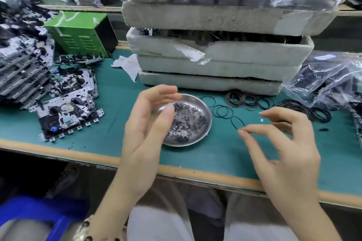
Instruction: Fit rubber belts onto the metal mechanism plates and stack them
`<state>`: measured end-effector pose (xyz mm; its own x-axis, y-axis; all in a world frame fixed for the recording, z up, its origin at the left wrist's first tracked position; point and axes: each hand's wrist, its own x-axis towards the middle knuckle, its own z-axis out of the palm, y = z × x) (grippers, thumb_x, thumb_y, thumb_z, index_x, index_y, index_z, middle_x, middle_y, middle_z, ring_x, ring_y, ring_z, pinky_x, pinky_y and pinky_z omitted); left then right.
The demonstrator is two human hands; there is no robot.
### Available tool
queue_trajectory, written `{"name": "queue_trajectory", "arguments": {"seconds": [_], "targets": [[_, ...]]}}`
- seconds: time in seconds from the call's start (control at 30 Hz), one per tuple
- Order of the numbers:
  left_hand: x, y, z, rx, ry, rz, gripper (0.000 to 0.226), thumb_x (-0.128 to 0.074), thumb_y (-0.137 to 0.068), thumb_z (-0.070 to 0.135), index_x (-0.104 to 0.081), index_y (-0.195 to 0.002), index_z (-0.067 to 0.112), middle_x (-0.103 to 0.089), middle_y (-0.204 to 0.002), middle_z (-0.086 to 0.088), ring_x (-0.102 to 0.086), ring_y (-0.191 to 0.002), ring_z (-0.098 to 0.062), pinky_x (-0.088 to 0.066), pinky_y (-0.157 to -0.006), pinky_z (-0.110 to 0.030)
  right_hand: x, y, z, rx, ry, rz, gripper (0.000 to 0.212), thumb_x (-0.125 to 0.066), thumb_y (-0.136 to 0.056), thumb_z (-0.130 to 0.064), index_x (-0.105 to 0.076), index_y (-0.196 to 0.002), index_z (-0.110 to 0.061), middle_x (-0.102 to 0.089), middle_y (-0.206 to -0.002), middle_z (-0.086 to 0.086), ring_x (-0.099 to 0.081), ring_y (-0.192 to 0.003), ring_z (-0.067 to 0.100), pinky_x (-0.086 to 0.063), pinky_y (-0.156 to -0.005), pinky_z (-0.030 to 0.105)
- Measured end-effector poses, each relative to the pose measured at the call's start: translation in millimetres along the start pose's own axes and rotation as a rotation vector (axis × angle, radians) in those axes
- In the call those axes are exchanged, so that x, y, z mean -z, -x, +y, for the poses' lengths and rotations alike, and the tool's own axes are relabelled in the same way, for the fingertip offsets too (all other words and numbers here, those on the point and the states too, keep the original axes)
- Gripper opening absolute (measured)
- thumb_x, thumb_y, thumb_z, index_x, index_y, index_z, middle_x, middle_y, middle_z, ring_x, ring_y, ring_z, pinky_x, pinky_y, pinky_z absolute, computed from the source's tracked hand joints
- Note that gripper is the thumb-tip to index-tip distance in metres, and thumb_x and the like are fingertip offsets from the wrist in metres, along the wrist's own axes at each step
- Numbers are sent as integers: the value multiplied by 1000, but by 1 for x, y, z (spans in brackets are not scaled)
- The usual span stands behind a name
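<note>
My right hand pinches a thin black rubber belt between thumb and forefinger, just above the green mat. My left hand hovers over the left side of a steel dish with relaxed fingers and holds nothing. Loose rubber belts lie in loops behind the dish and to the right. Metal mechanism plates lie spread at the left, with a tall stack of plates behind them.
The steel dish holds several small dark washers. Stacked white foam trays stand behind the dish. A green metal box sits at the back left. Clear bags of belts fill the right. The bench's wooden edge runs along the front.
</note>
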<state>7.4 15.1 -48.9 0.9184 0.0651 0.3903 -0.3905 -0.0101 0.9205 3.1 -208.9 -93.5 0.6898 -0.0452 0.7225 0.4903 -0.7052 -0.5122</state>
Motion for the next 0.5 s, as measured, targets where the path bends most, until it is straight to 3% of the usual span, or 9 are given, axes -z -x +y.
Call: {"name": "queue_trajectory", "arguments": {"seconds": [0.1,0.2,0.27,0.37,0.43,0.5], "targets": [[45,-6,-9,-155,-642,-27,22,-53,-98,31,-59,-119,28,-60,-119,13,-55,-120,-14,-43,-103,-30,-16,-7,-11,19,120,-34,9,-68,-88,-22,-74,-84,-17,-54,-116,6,-48,-108,30,-38,-95,31],[92,-9,-13,-190,-1039,48,24,-54,-96,24,-63,-117,16,-59,-117,-2,-52,-114,-23,-31,-105,-18,-22,-8,-15,-1,146,-85,10,-69,-85,-21,-74,-81,-13,-56,-117,12,-44,-112,35,-38,-96,36],[120,-10,-14,-196,-1256,111,32,-56,-94,27,-66,-117,7,-61,-116,-13,-53,-111,-36,-31,-104,-32,-18,-8,-12,-68,121,-114,9,-69,-84,-23,-73,-82,-15,-56,-119,10,-43,-113,34,-36,-96,34],[154,-15,-14,-70,-1450,140,62,-54,-86,53,-61,-126,5,-58,-123,-20,-48,-116,-46,-35,-100,-53,-14,-7,-10,-173,78,-125,7,-68,-83,-30,-71,-81,-24,-55,-119,-1,-42,-111,24,-27,-96,12],[167,-23,-12,58,-1506,87,85,-50,-78,69,-55,-134,6,-54,-132,-19,-44,-124,-45,-36,-103,-58,-11,-7,-11,-235,35,-127,10,-73,-86,-37,-68,-80,-30,-55,-116,-6,-44,-110,20,-23,-89,0],[175,-34,-10,158,-1494,28,92,-41,-79,76,-50,-140,8,-54,-138,-18,-43,-129,-43,-34,-106,-59,-9,-9,-15,-275,3,-106,6,-68,-83,-39,-65,-80,-35,-57,-113,-7,-47,-111,20,-26,-84,-2]]}}
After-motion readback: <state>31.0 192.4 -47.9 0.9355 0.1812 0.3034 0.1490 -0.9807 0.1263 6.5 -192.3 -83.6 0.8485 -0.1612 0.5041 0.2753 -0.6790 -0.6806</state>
